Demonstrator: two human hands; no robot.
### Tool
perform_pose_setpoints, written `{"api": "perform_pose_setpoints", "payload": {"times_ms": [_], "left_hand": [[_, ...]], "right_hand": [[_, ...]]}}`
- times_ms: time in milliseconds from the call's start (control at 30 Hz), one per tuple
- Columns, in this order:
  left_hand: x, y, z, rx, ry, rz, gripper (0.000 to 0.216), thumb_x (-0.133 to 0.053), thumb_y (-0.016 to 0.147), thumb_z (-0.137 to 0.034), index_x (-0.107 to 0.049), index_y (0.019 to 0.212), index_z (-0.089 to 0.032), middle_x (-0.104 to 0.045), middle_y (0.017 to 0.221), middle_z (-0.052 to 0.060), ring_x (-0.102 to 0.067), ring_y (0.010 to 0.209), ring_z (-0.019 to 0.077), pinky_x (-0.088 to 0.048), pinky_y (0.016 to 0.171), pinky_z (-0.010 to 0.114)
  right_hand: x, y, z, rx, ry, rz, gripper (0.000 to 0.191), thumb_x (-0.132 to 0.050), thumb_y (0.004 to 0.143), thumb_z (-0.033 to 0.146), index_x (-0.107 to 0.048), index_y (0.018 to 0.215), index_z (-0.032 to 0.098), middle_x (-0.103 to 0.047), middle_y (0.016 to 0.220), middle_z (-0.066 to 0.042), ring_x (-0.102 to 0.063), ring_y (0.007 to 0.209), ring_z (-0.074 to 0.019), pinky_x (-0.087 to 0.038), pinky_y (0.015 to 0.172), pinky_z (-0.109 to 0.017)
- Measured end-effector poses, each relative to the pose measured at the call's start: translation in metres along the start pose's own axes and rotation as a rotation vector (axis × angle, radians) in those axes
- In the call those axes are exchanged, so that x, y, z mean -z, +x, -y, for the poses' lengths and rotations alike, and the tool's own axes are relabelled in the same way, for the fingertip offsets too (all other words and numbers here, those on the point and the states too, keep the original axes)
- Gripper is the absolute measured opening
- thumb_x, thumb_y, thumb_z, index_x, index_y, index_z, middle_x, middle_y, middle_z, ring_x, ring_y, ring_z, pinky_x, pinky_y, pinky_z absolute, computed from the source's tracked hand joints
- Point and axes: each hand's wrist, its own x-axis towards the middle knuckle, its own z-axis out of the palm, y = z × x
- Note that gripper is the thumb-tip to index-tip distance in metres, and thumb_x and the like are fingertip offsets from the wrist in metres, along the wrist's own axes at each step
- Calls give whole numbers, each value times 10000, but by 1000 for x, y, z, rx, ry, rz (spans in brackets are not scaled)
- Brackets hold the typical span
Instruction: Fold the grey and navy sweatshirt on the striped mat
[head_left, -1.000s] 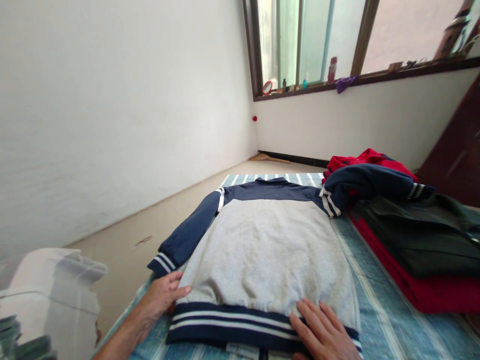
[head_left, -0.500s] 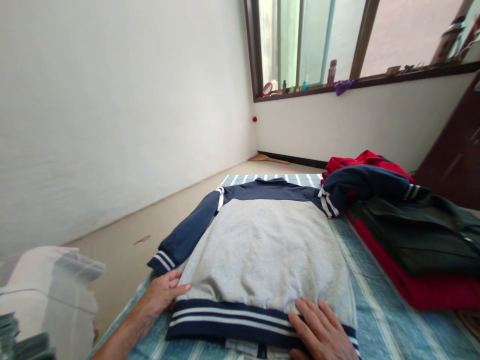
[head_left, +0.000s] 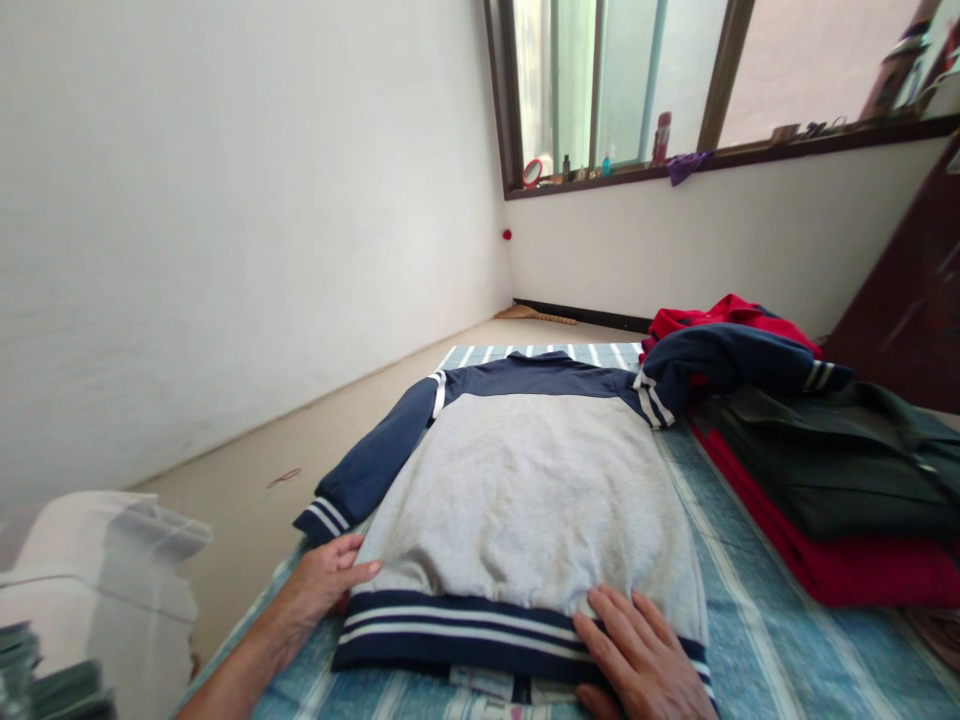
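A grey sweatshirt [head_left: 525,500] with navy sleeves and a navy, white-striped hem lies flat, back up, on a blue striped mat [head_left: 757,620]. My left hand [head_left: 322,585] rests at the hem's left corner, fingers stretched out and touching the fabric edge. My right hand [head_left: 645,665] lies flat on the hem at its right side, fingers spread. The left sleeve [head_left: 367,470] hangs off the mat's edge. The right sleeve [head_left: 727,370] drapes over the neighbouring clothes.
A pile of folded clothes, dark green [head_left: 832,460] over red [head_left: 847,570], sits at the right on the mat. A white plastic container [head_left: 97,590] stands at lower left. Beige floor [head_left: 300,440], white walls and a window sill [head_left: 675,160] with small bottles lie beyond.
Both hands have stayed at the hem, shifting only slightly. The view has moved a little; the sweatshirt lies as before.
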Motion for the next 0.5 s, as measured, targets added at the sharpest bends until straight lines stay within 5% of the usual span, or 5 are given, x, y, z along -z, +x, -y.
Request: {"api": "perform_pose_setpoints", "payload": {"times_ms": [500], "left_hand": [[2, 2, 3, 7, -10, -18, 701, -869, 422, -424, -586, 1003, -152, -734, 856, 87, -699, 703, 258, -533, 513, 263]], "right_hand": [[-5, -10, 0, 56, -53, 91, 390, -465, 889, 487, -622, 1142, 235, -689, 1105, -56, -637, 1005, -215, -457, 898, -355]]}}
